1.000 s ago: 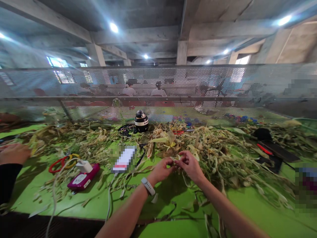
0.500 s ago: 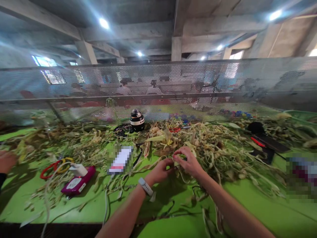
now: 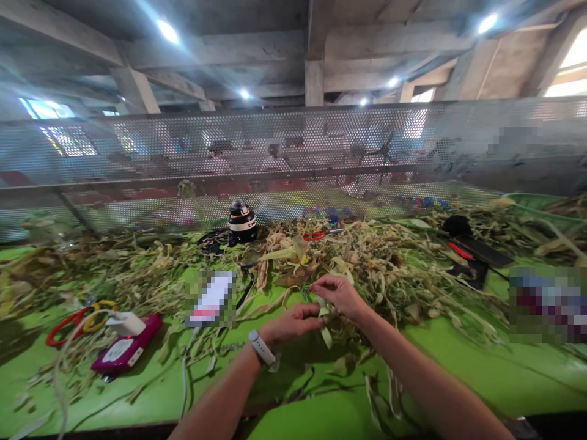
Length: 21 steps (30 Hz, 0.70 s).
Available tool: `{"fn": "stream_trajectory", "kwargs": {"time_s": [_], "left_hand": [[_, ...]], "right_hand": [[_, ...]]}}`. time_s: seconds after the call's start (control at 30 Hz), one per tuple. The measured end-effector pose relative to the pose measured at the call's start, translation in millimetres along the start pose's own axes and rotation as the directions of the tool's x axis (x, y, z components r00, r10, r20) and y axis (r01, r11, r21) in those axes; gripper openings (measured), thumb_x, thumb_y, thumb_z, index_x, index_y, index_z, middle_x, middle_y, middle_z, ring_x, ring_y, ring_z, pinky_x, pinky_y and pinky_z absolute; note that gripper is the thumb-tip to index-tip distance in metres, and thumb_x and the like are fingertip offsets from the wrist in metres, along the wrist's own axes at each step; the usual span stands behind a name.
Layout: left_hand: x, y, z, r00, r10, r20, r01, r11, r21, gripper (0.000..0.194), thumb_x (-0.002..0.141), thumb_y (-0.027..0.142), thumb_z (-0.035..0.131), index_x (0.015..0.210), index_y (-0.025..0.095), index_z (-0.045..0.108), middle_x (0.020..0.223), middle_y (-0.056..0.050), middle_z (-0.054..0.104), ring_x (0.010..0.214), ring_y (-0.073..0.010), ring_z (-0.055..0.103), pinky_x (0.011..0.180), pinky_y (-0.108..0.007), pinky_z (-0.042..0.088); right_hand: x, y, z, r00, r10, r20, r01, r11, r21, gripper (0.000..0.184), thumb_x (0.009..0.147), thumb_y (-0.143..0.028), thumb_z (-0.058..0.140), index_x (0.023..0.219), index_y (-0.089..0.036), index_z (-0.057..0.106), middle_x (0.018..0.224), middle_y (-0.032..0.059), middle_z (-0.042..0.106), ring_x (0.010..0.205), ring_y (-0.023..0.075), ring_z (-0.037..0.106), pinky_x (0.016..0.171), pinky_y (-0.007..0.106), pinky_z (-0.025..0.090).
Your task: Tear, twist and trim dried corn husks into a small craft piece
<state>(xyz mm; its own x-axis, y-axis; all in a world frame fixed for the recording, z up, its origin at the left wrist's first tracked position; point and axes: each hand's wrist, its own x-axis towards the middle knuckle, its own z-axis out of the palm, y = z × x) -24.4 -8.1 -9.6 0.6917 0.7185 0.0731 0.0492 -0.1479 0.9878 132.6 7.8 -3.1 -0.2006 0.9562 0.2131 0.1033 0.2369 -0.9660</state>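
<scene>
A pale green strip of dried leaf (image 3: 326, 336) hangs between my two hands above the green table. My right hand (image 3: 342, 296) pinches its upper end between thumb and fingertips. Just below and to the left, my left hand (image 3: 293, 324) has its thumb and fingers about the same strip, partly hiding it. A pale watch band circles the left wrist. Behind both hands spreads a heap of dried leaves and stalks (image 3: 367, 260), with a yellowish husk-like piece (image 3: 298, 250) on top.
On the left lie a phone (image 3: 213, 299), a purple power bank (image 3: 128, 348) with a white charger and cables, and red and yellow scissors (image 3: 76, 324). A black bottle (image 3: 242, 221) stands before the perforated metal screen (image 3: 293, 134). A green basket (image 3: 536, 205) sits far right.
My hands have drawn slightly apart, and the pale strip now shows hanging between them. The view has shifted right, so another person's hand at the left edge is out of sight.
</scene>
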Motion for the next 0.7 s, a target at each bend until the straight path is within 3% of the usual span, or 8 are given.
{"fn": "stream_trajectory", "kwargs": {"time_s": [0.1, 0.23, 0.4, 0.6, 0.7], "left_hand": [[-1, 3, -2.7, 0.995, -0.057, 0.084, 0.067, 0.989, -0.128, 0.020, 0.071, 0.036, 0.064, 0.076, 0.017, 0.070, 0.068, -0.001, 0.064, 0.073, -0.0178, 0.054, 0.070, -0.026, 0.040], [-2, 3, -4.5, 0.995, -0.078, 0.064, 0.094, 0.944, -0.316, 0.020, 0.070, 0.032, 0.066, 0.083, 0.018, 0.071, 0.079, -0.003, 0.067, 0.081, -0.0181, 0.056, 0.077, -0.027, 0.039], [-2, 5, -2.1, 0.993, -0.113, 0.045, 0.120, 0.867, -0.484, 0.023, 0.067, 0.028, 0.071, 0.085, 0.014, 0.070, 0.076, -0.003, 0.067, 0.072, -0.0127, 0.056, 0.073, -0.024, 0.038], [1, 4, 1.9, 0.990, -0.110, -0.092, 0.016, 0.721, -0.692, 0.025, 0.059, 0.024, 0.078, 0.082, 0.015, 0.071, 0.073, -0.002, 0.067, 0.073, -0.0128, 0.058, 0.076, -0.024, 0.039], [2, 2, 1.7, 0.986, -0.128, -0.104, 0.021, 0.723, -0.690, 0.025, 0.059, 0.029, 0.078, 0.079, 0.015, 0.071, 0.069, -0.002, 0.065, 0.065, -0.0103, 0.054, 0.070, -0.023, 0.039]], "right_hand": [[0, -5, -3, 0.999, 0.036, -0.021, -0.034, 0.995, 0.098, 0.023, 0.065, -0.040, 0.068, 0.068, -0.016, 0.068, 0.062, -0.0010, 0.061, 0.057, 0.0104, 0.050, 0.055, 0.023, 0.039], [0, -8, -5, 0.998, 0.048, -0.028, -0.043, 0.985, 0.166, 0.025, 0.064, -0.041, 0.069, 0.070, -0.016, 0.068, 0.060, -0.0026, 0.059, 0.056, 0.0091, 0.048, 0.054, 0.022, 0.037], [0, -8, -4, 0.999, 0.049, -0.022, -0.044, 0.980, 0.192, 0.028, 0.065, -0.045, 0.069, 0.070, -0.017, 0.066, 0.055, -0.0039, 0.055, 0.049, 0.0082, 0.045, 0.048, 0.021, 0.034], [1, -11, -6, 0.989, 0.035, -0.141, -0.001, 0.971, 0.238, 0.030, 0.063, -0.048, 0.070, 0.068, -0.019, 0.064, 0.055, -0.0030, 0.056, 0.050, 0.0101, 0.048, 0.051, 0.023, 0.038], [1, -13, -8, 0.993, 0.041, -0.115, -0.011, 0.968, 0.250, 0.030, 0.063, -0.048, 0.070, 0.068, -0.019, 0.063, 0.055, -0.0032, 0.055, 0.049, 0.0099, 0.046, 0.050, 0.023, 0.037]]}}
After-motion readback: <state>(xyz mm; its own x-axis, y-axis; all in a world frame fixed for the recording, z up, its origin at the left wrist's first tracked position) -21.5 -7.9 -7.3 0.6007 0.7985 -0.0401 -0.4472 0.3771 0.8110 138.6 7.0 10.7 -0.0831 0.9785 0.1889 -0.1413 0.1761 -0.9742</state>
